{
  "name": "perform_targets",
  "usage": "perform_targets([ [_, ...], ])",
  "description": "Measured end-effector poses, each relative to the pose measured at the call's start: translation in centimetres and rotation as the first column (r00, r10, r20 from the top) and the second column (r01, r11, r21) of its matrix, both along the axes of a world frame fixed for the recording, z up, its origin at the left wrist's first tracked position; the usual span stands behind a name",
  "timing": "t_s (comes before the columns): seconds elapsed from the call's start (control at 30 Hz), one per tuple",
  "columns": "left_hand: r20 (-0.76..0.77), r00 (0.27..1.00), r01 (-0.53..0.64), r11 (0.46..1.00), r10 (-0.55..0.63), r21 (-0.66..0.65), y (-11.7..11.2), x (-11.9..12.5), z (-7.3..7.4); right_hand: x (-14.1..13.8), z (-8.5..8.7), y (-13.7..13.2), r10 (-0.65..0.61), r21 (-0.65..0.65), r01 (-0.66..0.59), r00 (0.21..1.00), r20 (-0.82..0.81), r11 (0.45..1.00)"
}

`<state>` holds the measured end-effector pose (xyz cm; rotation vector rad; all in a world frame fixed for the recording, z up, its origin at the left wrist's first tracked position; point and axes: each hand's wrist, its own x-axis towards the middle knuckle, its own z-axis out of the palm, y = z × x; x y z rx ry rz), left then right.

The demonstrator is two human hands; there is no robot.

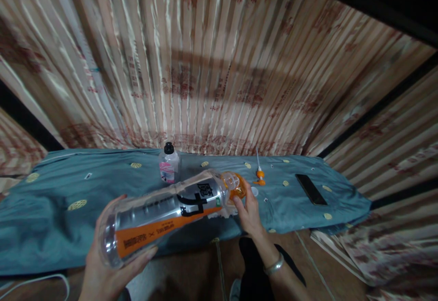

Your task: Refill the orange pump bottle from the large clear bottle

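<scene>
1. The teal cloth [51, 209] runs wide under the hands, its near edge just below them; a small bottle [169, 163] and a phone [310, 189] lie well apart.
2. The left hand [106, 264] cups the base of the big bottle [164, 214] (held nearly flat).
3. The right hand [248, 212] pinches its orange cap [236, 186].

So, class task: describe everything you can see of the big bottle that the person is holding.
The big bottle is clear plastic and looks empty, with a silver and orange label bearing black characters. It lies nearly on its side above the blue cloth. The left hand cups its base; the right hand grips its orange cap.
</scene>
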<state>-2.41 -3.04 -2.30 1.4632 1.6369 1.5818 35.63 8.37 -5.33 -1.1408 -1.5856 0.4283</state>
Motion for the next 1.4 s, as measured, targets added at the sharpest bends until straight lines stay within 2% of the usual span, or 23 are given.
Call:
perform_targets([
  [0.43,-0.018,1.000,-0.011,1.000,0.011,-0.004,0.1,-0.3,-0.4,-0.2,-0.9,0.4,-0.055,-0.050,0.053,0.998,-0.041,0.997],
  [0.63,0.015,1.000,-0.013,1.000,0.013,0.001,0.5,-0.3,-0.8,-0.6,-0.6,0.6,-0.043,-0.077,0.035,0.994,-0.103,0.996],
  [1.03,-0.005,0.999,-0.044,0.999,0.044,-0.006,0.5,0.0,-0.1,-0.3,0.9,0.9,-0.045,-0.129,0.025,0.987,-0.152,0.991],
  [1.4,0.058,0.998,-0.034,0.998,0.037,-0.057,0.5,0.0,-0.2,-0.4,0.1,0.9,-0.039,-0.103,0.026,0.991,-0.132,0.994],
])
